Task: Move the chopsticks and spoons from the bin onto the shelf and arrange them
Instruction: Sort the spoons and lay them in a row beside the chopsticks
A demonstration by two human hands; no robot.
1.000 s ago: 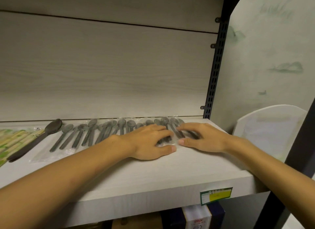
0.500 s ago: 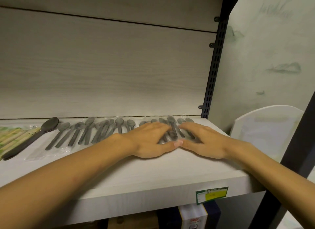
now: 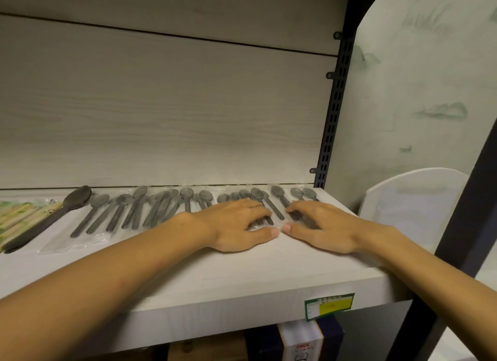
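Shelf [image 3: 242,274] of pale wood grain fills the lower half of the frame, backed by matching panels; a black slotted upright [image 3: 332,113] rises at right, with a green-and-yellow price label [image 3: 329,305] on the front edge; small grey plastic spoons [image 3: 166,206], sealed in clear wrap, lie in a row along the back, bowls away; one larger dark spoon [image 3: 48,220] and paper-sleeved chopsticks [image 3: 16,218] lie at far left; the left hand [image 3: 236,226] and right hand [image 3: 320,226] rest flat, fingers spread, on the right-hand spoons, thumbs nearly touching.
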